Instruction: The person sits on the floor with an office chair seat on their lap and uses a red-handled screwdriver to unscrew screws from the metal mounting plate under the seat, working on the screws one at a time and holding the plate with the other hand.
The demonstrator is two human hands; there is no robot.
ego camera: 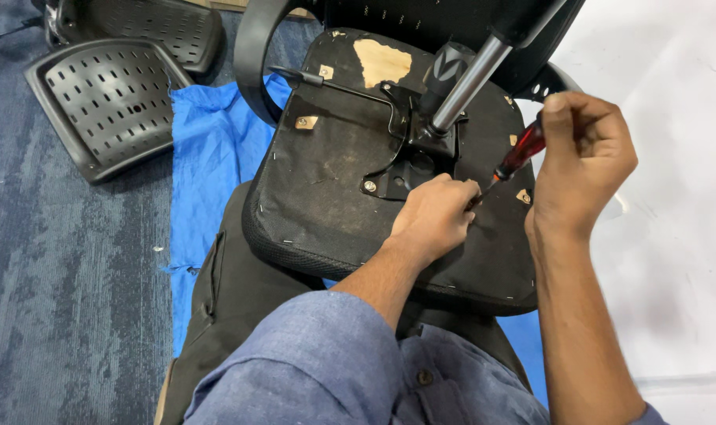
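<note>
My right hand (582,161) gripped the red screwdriver (519,153); my left hand (435,216) pinched its tip beside the seat's metal bracket (397,169). A slip off the screw could have jabbed those fingers.

The upturned chair seat (350,181) is covered underneath in matt black cloth, dusty and scuffed, with a torn patch baring pale wood (381,61). Its mounting plate (397,169) is dull black metal; the gas-lift column (466,83) is smooth, shiny metal. The screwdriver handle (523,151) is glossy translucent red plastic. The perforated chair shells (106,102) are matt black plastic, and the blue sheet (208,157) looks like woven plastic.
</note>
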